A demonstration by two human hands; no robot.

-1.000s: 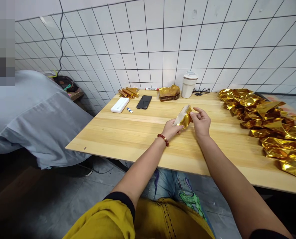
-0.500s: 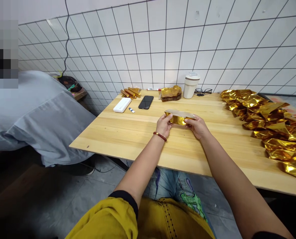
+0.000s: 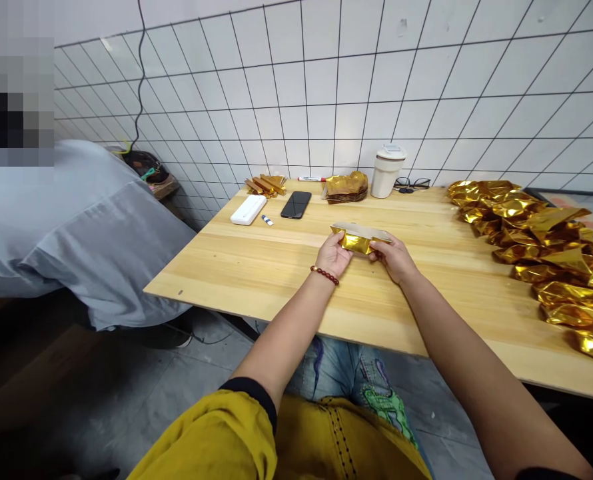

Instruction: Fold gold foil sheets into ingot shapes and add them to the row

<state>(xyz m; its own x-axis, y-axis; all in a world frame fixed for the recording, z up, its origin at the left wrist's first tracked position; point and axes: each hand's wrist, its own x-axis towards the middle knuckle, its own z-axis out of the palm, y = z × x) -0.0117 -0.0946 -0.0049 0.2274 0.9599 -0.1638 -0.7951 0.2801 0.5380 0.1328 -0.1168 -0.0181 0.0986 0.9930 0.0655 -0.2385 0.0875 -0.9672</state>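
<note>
A folded piece of gold foil paper (image 3: pixel 356 243) is held just above the wooden table (image 3: pixel 256 280), with its pale inner side facing up along the far edge. My left hand (image 3: pixel 333 255) grips its left end, thumb on the near gold face. At the right end, my right hand (image 3: pixel 395 257) pinches it between thumb and fingers. Some of the fingers are hidden behind or under the paper. A beaded bracelet (image 3: pixel 325 274) circles my left wrist.
Gold foil pieces (image 3: pixel 551 253) line the right side. Along the back are folded foil strips (image 3: pixel 266 185), a marker (image 3: pixel 312 179), a foil stack (image 3: pixel 346 188), a white cup (image 3: pixel 388 172) and glasses (image 3: pixel 412 185). A power bank (image 3: pixel 248 209) and phone (image 3: pixel 296 205) lie left; a person (image 3: pixel 101 233) sits beyond.
My fingers shift slightly on the gold foil paper, and the left palm turns a little more upward. The whole scene slides slightly right as the camera moves.
</note>
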